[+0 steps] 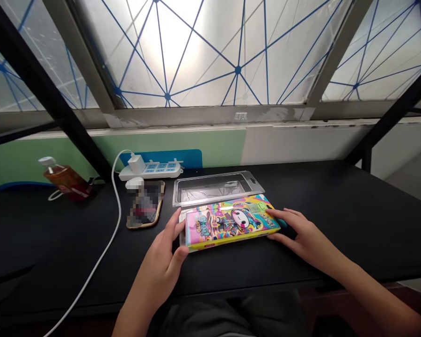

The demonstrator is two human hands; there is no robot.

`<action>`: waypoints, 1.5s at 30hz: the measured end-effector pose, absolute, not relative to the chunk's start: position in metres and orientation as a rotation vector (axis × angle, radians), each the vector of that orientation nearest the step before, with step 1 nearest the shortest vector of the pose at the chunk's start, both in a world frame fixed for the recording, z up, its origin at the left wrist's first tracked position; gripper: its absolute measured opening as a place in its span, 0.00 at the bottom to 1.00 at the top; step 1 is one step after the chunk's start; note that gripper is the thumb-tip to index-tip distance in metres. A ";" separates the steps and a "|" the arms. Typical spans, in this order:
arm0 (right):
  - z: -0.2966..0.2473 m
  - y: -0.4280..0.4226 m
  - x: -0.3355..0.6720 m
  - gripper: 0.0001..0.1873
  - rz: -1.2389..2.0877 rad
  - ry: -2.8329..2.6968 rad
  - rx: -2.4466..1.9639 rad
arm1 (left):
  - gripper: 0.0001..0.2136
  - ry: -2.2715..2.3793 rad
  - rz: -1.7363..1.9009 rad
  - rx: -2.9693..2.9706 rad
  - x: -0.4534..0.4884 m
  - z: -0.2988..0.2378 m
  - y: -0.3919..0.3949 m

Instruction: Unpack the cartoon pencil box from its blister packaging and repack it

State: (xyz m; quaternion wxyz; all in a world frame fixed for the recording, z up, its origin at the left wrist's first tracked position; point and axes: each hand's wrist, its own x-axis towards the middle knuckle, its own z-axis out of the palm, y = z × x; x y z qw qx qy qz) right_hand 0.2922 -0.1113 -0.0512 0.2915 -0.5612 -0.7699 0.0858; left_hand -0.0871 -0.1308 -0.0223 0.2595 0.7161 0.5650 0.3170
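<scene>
A bright pink-and-yellow cartoon-printed pencil box [231, 222] lies flat on the black desk [354, 224], in a clear plastic blister base whose edge [183, 234] shows at its left end. My left hand [164, 245] grips the box's left end, thumb and fingers around it. My right hand [294, 229] holds the right end, its fingers resting across the corner. Directly behind the box lies an empty clear plastic blister shell [214, 189], which touches or nearly touches the box's back edge.
A phone [145, 204] with a blurred screen lies left of the shell. Behind it stand a white power strip [149, 169] with a charger and a bottle of amber drink [66, 181] lying tilted. A white cable [108, 234] runs down the desk's left side.
</scene>
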 end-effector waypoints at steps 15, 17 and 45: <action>-0.007 0.002 0.255 0.28 0.247 -2.055 -1.360 | 0.37 1.852 0.479 2.273 -0.065 0.019 -0.034; -0.020 0.006 0.255 0.28 0.204 -2.094 -1.334 | 0.37 1.908 0.394 2.316 -0.064 0.007 -0.030; -0.023 -0.047 0.214 0.38 0.299 -2.731 -0.947 | 0.30 1.647 0.318 2.769 -0.034 -0.007 -0.007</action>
